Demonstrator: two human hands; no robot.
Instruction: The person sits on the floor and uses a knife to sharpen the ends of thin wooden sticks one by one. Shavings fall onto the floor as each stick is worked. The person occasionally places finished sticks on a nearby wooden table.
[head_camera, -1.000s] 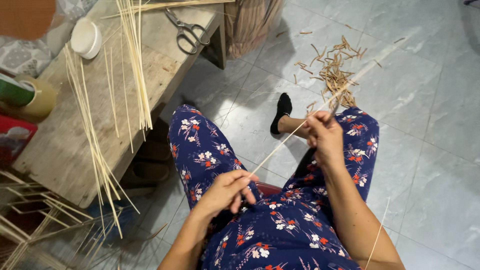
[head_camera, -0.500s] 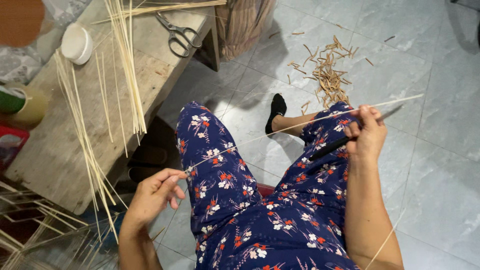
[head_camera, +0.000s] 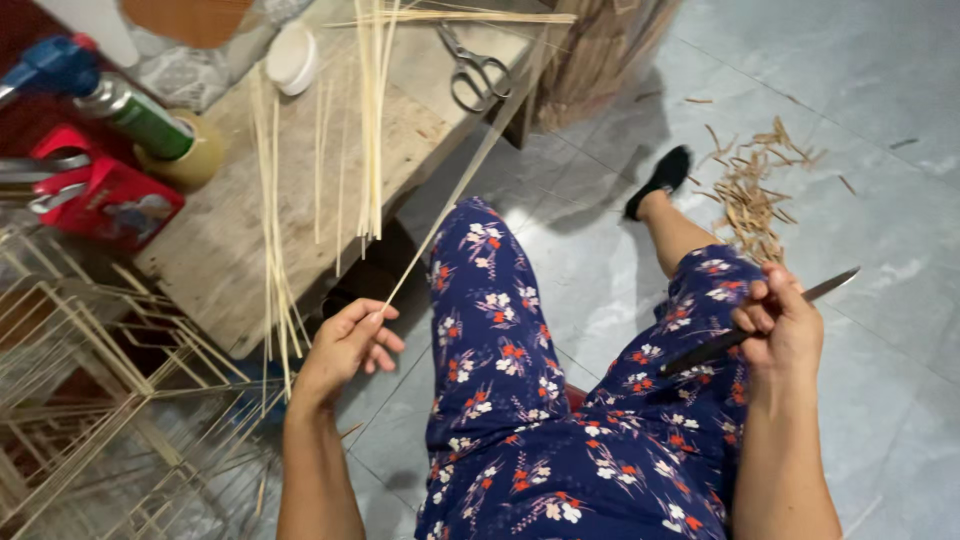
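Over the grey tiled floor (head_camera: 600, 270), the left hand (head_camera: 345, 345), now swung out toward the tabletop (head_camera: 215, 250), is pinching a thin bamboo strip (head_camera: 455, 200), while the right hand (head_camera: 780, 325), drawn back to the knee, is clenching a knife (head_camera: 760, 318).

Left hand (head_camera: 345, 345) out to the side, fingers pinched; right hand (head_camera: 780, 325) raised, fingers curled tight.

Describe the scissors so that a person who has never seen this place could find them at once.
Look at the long wooden bench to the person's left, strewn with thin bamboo strips. At its far end, near the corner beside the grey tiled floor, lie the scissors. They are the only metal tool on the bench: silver, closed, handle loops toward the person, unlike the pale straight strips beside them.
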